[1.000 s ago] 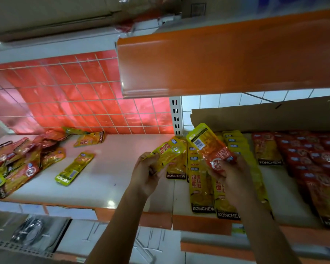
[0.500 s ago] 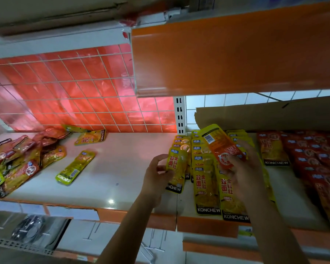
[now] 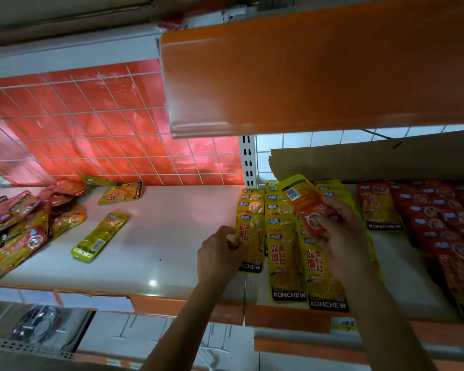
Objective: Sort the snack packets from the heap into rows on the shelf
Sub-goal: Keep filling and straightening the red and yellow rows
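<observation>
Head view: your left hand (image 3: 220,254) pinches the left edge of a yellow packet (image 3: 251,236); your right hand (image 3: 340,236) grips an orange packet (image 3: 304,203).

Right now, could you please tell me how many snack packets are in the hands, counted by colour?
Yellow: 1, the yellow packet that the left hand grips by its edge on the shelf.
Orange-red: 1, the orange-red packet that the right hand holds above the rows.
Total: 2
</observation>
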{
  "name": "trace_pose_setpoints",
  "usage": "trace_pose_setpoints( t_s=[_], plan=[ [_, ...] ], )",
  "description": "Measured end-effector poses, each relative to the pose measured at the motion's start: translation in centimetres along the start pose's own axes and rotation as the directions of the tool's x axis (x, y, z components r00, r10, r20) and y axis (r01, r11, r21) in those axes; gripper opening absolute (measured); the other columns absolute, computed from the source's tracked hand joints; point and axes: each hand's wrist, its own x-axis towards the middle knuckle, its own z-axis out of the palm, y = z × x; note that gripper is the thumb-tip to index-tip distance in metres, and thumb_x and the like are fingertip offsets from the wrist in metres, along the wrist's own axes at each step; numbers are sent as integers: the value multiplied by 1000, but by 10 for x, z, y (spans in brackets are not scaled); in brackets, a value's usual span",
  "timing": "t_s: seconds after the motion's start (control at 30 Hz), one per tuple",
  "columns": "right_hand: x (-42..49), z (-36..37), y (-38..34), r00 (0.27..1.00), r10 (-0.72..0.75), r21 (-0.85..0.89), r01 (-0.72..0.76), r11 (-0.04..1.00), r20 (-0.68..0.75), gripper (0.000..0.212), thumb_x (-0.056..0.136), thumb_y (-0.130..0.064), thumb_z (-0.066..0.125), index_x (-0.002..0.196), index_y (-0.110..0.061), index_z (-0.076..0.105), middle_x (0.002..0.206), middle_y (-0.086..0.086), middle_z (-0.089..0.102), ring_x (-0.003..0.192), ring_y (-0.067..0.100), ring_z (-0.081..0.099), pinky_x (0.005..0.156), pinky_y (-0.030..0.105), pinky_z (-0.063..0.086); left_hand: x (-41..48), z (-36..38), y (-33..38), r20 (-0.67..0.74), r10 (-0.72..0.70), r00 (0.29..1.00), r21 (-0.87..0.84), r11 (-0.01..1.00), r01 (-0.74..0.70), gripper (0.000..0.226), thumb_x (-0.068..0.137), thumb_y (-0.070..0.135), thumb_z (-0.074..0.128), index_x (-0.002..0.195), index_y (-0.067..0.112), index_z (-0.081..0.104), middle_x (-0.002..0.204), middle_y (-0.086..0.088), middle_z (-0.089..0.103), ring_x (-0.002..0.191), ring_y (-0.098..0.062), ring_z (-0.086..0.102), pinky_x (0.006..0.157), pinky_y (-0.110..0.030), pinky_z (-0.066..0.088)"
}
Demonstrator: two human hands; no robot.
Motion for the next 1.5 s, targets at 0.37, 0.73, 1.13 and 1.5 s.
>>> trace_pose_setpoints(
  t_s=[0.37,0.73,1.13,1.5],
  plan=[
    [-3,6,-10,1000,20,-41,-19,999,17,22,91,3,52,104,-11,63,119,10,57,97,22,62,65,27,55,2,-4,11,-46,66,997,94,994,-62,37,86,48,64,112,22,63,102,1,67,79,-15,65,67,-23,49],
    [-7,-16,-43,996,-17,-153,31,988,93,38,88,-47,52,75,-17,73,68,6,69,59,17,65,54,28,50,-1,28,104,-240,667,706,36,733,-680,20,86,23,65,102,12,71,101,-3,69,93,-27,62,78,-33,51],
    [12,-102,-77,976,-219,-409,202,890,4,16,94,-14,55,99,-12,70,55,-11,59,51,4,49,50,24,37,-4,89,183,-7,305,952,-539,801,-260,15,81,25,75,95,26,71,74,14,67,66,2,62,61,-16,50],
    [28,-165,-85,937,-343,-767,171,618,-67,21,94,-22,54,112,-24,65,89,-11,65,68,-2,55,56,16,36,2,132,220,228,253,940,-314,933,-175,50,82,9,65,130,21,54,108,-4,70,99,-21,65,83,-31,52]
  ],
)
